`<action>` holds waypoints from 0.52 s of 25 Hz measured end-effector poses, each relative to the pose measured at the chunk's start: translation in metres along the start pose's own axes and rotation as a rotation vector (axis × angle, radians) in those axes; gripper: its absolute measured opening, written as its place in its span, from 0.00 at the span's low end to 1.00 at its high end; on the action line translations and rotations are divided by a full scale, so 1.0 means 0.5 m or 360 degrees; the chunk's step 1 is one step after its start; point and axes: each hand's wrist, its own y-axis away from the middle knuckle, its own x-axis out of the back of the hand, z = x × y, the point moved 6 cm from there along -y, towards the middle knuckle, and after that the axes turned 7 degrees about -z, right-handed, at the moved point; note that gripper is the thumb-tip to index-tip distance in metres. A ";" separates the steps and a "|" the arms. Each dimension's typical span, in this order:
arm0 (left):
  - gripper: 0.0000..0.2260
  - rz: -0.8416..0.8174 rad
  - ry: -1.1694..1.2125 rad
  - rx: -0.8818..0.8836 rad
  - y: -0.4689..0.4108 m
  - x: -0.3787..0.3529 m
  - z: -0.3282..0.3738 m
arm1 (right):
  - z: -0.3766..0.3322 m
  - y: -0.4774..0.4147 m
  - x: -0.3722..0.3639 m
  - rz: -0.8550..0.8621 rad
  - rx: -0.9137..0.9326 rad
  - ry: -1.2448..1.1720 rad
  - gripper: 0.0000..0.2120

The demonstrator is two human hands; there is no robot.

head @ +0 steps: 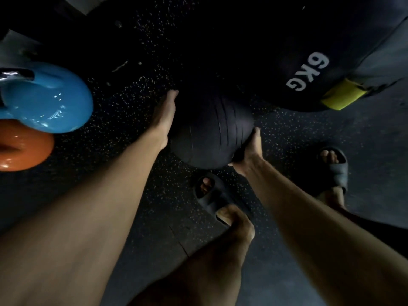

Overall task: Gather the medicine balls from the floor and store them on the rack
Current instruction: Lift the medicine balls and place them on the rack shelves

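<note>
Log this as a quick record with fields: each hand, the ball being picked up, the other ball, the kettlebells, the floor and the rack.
left hand: pressed flat against the left side of the ribbed ball
right hand: at the ball's lower right, thumb up along it, fingers hidden beneath
ribbed ball: dark, between both hands; lifted or resting, cannot tell
6KG ball: larger, dark, yellow patch, beyond the ribbed ball
blue kettlebell: far left
orange kettlebell: against the blue one, nearer the person
floor: dark speckled rubber
rack: not in view

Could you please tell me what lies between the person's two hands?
A dark ribbed medicine ball fills that gap: the left hand presses its left side, the right hand touches its lower right. The head view shows this.
</note>
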 end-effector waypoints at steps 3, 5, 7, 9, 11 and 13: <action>0.27 -0.0056 -0.0012 -0.0010 0.102 -0.012 -0.023 | 0.044 0.115 0.052 0.0112 0.0002 0.0012 0.28; 0.25 -0.0072 -0.0046 0.0008 0.186 -0.011 -0.018 | 0.064 0.205 0.072 0.0177 0.0005 0.0020 0.27; 0.23 -0.0116 -0.0046 0.0024 0.292 -0.007 0.015 | 0.068 0.312 0.074 0.0214 0.0059 0.0010 0.27; 0.19 -0.0135 0.0013 0.0035 0.418 0.004 0.053 | 0.067 0.428 0.070 0.0240 0.0120 0.0005 0.27; 0.20 -0.0110 0.0067 0.0002 0.544 0.027 0.079 | 0.059 0.549 0.061 0.0254 0.0186 0.0064 0.28; 0.25 -0.0082 0.0211 0.0038 0.655 0.052 0.090 | 0.042 0.664 0.042 0.0255 0.0266 0.0183 0.27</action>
